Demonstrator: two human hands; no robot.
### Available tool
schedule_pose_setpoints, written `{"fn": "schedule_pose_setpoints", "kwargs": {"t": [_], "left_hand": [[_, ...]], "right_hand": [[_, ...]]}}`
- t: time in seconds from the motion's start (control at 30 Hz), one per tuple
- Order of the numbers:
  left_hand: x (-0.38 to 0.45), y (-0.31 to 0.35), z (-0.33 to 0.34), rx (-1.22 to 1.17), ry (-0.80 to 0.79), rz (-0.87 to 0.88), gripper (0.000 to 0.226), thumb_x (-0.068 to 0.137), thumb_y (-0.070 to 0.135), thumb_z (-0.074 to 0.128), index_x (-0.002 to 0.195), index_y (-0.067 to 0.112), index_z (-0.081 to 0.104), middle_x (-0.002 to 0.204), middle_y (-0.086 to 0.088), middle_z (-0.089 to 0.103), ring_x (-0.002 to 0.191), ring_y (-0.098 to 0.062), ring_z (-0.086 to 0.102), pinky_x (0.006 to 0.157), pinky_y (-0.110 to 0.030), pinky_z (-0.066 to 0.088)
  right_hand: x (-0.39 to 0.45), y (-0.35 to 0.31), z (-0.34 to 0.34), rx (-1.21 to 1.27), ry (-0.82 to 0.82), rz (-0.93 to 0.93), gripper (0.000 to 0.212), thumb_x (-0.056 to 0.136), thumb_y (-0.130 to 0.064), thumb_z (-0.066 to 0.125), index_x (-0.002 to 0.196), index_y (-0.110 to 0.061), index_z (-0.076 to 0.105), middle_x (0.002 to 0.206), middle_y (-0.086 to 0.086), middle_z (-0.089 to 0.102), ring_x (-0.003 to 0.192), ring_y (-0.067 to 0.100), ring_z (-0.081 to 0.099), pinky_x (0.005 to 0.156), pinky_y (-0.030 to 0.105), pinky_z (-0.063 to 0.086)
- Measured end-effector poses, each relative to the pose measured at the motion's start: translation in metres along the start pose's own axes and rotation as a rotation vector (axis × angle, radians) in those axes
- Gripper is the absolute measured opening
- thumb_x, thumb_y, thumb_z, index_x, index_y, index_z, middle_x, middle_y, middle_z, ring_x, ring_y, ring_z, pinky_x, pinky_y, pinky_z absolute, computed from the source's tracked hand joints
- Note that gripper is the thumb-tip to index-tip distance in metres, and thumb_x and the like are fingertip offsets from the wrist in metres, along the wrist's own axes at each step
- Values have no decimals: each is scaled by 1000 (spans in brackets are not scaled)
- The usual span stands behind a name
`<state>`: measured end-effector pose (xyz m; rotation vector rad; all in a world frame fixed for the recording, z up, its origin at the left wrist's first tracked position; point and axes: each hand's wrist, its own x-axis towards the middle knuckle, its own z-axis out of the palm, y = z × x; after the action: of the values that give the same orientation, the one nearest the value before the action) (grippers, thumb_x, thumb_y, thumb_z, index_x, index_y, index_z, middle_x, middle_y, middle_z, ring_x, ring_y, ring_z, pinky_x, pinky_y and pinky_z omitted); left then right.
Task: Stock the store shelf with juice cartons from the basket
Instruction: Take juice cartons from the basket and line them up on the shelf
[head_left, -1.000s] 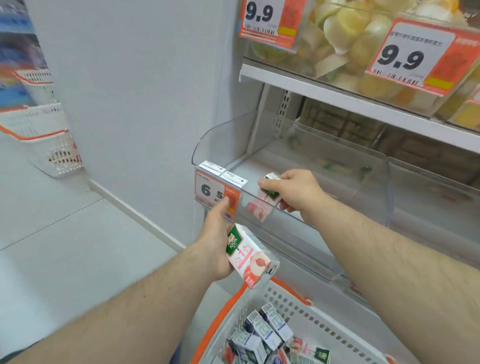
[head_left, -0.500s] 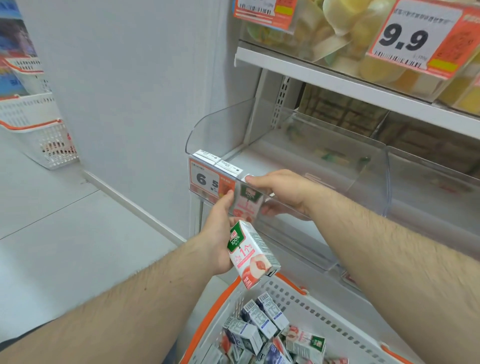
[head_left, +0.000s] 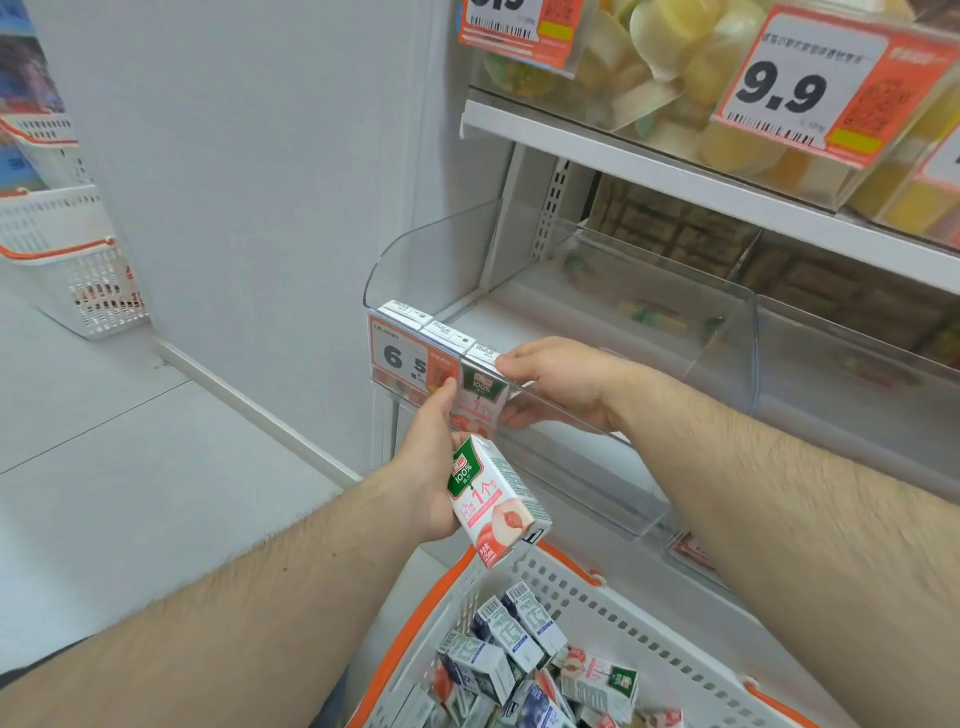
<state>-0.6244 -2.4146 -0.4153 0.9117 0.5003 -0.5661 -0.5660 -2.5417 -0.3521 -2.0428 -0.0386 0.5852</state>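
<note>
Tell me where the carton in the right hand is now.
In the head view, centre: upright behind the clear shelf front, third carton beside the 6.5 price tag, right hand on it.

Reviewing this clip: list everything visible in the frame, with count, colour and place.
carton in left hand: one, white, green and pink, above the basket
carton being placed: one, same print, behind the bin's clear front wall
shelved cartons: two tops showing, white, bin's front left
clear bin: one, transparent, middle shelf
price tag: one, orange and white, bin front
basket: one, white with orange rim, bottom, holding many cartons
second basket: one, white and orange, far left floor
fruit cups: several, yellowish, top shelf
left hand: grips a carton
right hand: holds the carton in the bin
</note>
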Motion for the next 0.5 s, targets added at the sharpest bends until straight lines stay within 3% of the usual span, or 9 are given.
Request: {"fn": "schedule_pose_setpoints", "kwargs": {"t": [0.07,0.17,0.23,0.3,0.37,0.43,0.5], "left_hand": [[-1,-1,1,-16,4,10,73,82,75,50,119,13,62,71,-11,63,57,-23,64,67,-32,51],[-5,-6,5,-24,15,45,74,77,74,54,121,15,62,93,-14,66,83,-28,69,89,-36,52],[-9,-10,6,-22,12,46,72,76,71,54,121,15,61,98,-15,67,89,-29,69,94,-38,50],[-14,-13,9,-11,23,83,57,86,63,51,110,12,61,76,-10,64,68,-24,67,78,-32,52],[-20,-14,15,22,-9,134,44,93,53,48,101,12,59,62,-7,59,50,-21,60,59,-29,49],[-28,-13,24,80,-11,234,37,95,45,48,88,11,56,64,-9,59,41,-18,55,47,-22,46],[-31,-12,32,194,27,414,34,93,41,49,77,12,54,70,-10,61,47,-19,55,50,-24,44]], "right_hand": [[-1,-3,3,-42,25,18,29,104,-19,45,118,2,60,111,21,67,79,29,65,94,45,55],[-5,-6,7,-183,68,40,32,105,-27,42,119,-5,60,117,11,67,82,28,72,89,41,55],[-10,-8,7,-325,170,21,34,102,-33,47,118,-8,63,117,9,68,89,27,73,83,38,54],[-16,-9,4,-564,465,-130,29,95,-35,58,112,-13,67,113,5,69,99,26,68,86,35,52],[-39,-8,6,-618,728,-404,13,90,-28,61,94,-19,70,95,-1,72,90,24,64,84,36,52],[-72,-4,14,-566,771,-564,8,85,-22,64,79,-22,69,75,-7,67,71,13,59,75,31,50],[-105,8,21,-493,683,-486,5,80,-24,68,83,-27,67,74,-12,64,64,4,53,68,21,46]]}}
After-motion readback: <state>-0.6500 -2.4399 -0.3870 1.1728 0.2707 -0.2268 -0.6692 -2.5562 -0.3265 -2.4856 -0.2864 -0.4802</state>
